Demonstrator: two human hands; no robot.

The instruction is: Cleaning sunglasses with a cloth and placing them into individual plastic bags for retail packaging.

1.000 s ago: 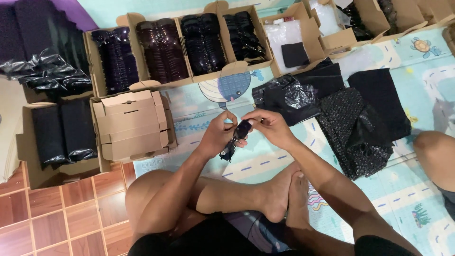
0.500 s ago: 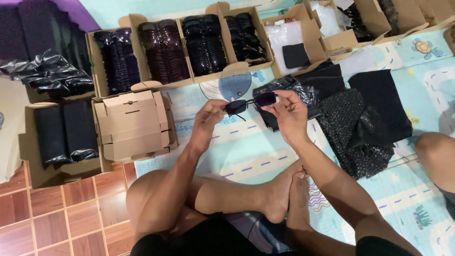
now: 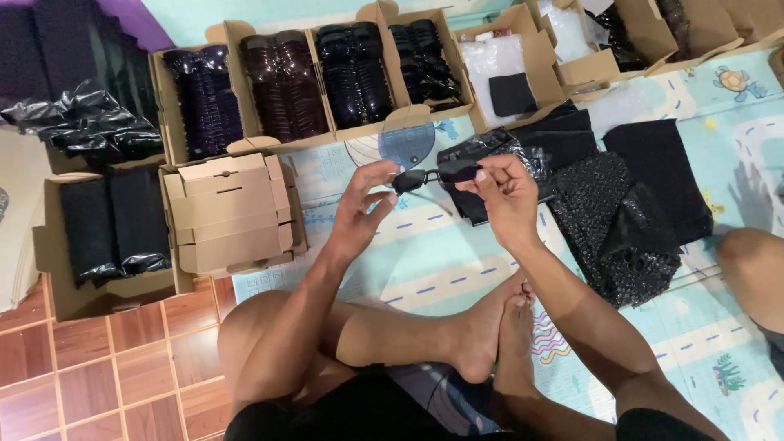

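Note:
I hold a pair of dark sunglasses [image 3: 431, 175] in the air above a pale blue play mat [image 3: 441, 261]. My right hand [image 3: 505, 196] pinches the right side of the frame. My left hand [image 3: 363, 211] is just left of it, its fingertips at the left end of the glasses with one temple arm hanging unfolded. My crossed legs and bare feet [image 3: 490, 335] lie below the hands.
Open cardboard boxes [image 3: 282, 82] packed with dark sunglasses line the far side. A stack of flat brown boxes [image 3: 227, 214] lies to the left, beside a box of black pouches [image 3: 110, 224]. Black bubble-wrap sheets [image 3: 608, 216] and black cloths [image 3: 657, 175] lie on the right. Another person's knee [image 3: 751, 269] shows at the right edge.
The glasses were bunched low between both hands; they have been lifted up and to the right and spread out. The left hand has loosened to fingertips.

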